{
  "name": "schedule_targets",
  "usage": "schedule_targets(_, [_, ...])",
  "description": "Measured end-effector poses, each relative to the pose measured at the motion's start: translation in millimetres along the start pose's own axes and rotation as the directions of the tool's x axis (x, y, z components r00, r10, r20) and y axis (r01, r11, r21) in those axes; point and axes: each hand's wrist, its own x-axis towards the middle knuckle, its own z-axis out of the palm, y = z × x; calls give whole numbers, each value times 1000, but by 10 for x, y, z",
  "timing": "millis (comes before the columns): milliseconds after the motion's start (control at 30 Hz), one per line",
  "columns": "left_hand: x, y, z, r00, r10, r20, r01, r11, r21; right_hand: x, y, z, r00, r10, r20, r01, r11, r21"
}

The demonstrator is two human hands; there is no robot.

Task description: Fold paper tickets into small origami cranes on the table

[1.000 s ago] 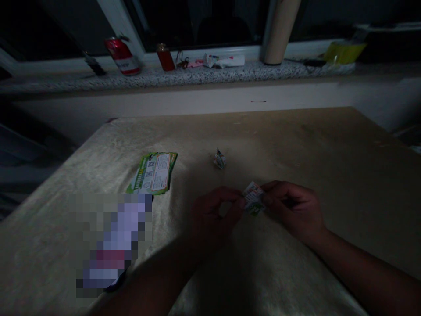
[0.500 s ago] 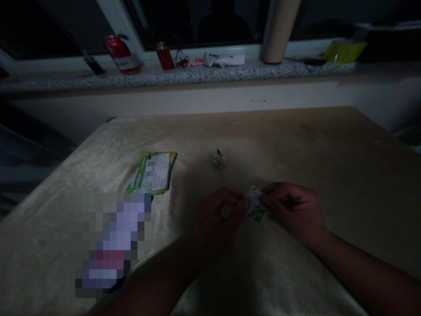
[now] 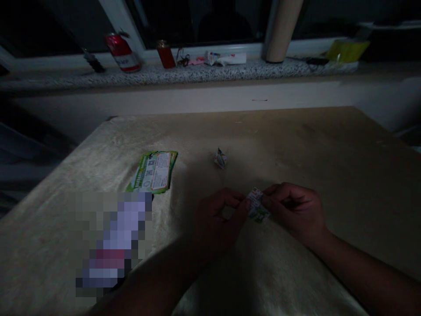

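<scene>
A small folded piece of printed paper [image 3: 257, 206], white with green and red marks, is pinched between both my hands just above the tabletop. My left hand [image 3: 215, 219] grips its left edge with thumb and fingers curled shut. My right hand [image 3: 294, 210] pinches its right edge, fingers closed. Farther back on the table lies a small crumpled folded paper shape [image 3: 220, 158]. A stack of green and white printed cards [image 3: 154, 172] lies flat to the left.
The beige table [image 3: 329, 149] is dimly lit. A blurred-out object [image 3: 112, 241] lies at the front left. Behind, a speckled windowsill [image 3: 197, 74] holds a red can [image 3: 123, 52], a red lighter [image 3: 165, 55], wrappers, a beige tube [image 3: 279, 30] and a yellow packet [image 3: 345, 50].
The folded paper between my fingers has become narrower and tilted slightly right. Both hands stay in nearly the same place.
</scene>
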Motion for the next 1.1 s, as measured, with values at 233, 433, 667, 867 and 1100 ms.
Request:
schedule_targets(233, [19,50,6,1000,-8,-1,8,1000,20,-2,12,-1,1000,12,11,-12,1000,23])
schedule_targets(433, [1,26,25,997,-72,-15,72,997,8,-6,14,-5,999,34,2,-34,999,7])
schedule_targets(667, [59,-5,4,948,-310,76,318,931,-178,22,2,-30,993,-25,119,31,999,-44])
schedule_targets(867, [98,1,-27,931,-317,180,334,940,-73,13,52,-39,987,23,162,-9,996,-87])
schedule_targets(1100, [79,-24,-56,976,-177,124,173,984,43,11,56,-20,942,222,251,-252,963,94])
